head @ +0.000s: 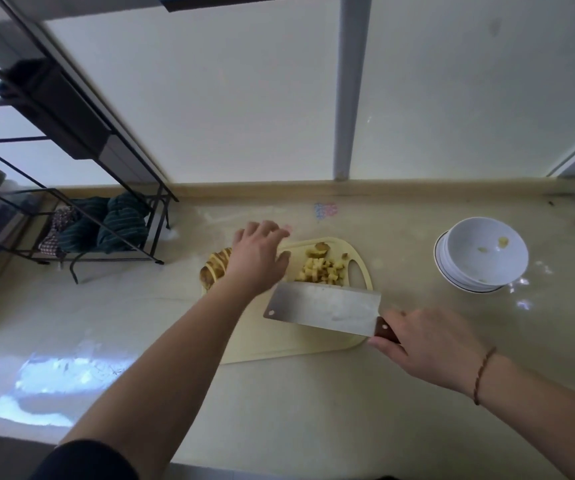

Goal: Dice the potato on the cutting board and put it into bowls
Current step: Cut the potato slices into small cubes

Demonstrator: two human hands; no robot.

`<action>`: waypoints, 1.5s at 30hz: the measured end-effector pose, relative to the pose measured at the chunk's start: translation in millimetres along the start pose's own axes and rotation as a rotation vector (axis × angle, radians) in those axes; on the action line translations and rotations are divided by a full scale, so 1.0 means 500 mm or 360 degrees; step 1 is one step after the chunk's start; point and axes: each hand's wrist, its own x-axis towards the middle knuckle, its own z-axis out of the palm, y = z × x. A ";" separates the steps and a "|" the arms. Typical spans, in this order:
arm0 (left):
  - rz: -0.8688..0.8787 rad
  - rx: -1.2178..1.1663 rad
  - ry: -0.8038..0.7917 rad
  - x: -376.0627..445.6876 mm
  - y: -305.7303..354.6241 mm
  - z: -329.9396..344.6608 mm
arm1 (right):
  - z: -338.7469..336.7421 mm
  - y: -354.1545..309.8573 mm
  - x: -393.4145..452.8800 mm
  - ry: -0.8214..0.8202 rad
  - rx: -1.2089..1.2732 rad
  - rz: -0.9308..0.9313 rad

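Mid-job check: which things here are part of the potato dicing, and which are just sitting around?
In the job: cutting board, sliced potato, diced pieces, cleaver gripped by the right hand, left hand over the board, stacked white bowls.

Lying about: wire rack with striped cloths, sticker on the counter.

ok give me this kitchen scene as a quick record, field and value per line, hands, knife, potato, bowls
left hand: left hand open, fingers spread over the far side of the cutting board
right hand: right hand grips the cleaver by its wooden handle
cleaver: blade low over the board, near the diced pile
sliced potato: sliced potato at the board's left edge, partly behind the left hand
diced potato: diced potato heaped at the board's far right
bowls: stack of white bowls right of the board, a few scraps in the top one
rack: wire rack with cloths, far left
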 end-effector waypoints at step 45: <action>-0.0725 -0.1778 0.0310 -0.142 -0.079 -0.006 | 0.073 -0.038 0.012 -0.0586 0.2366 0.0772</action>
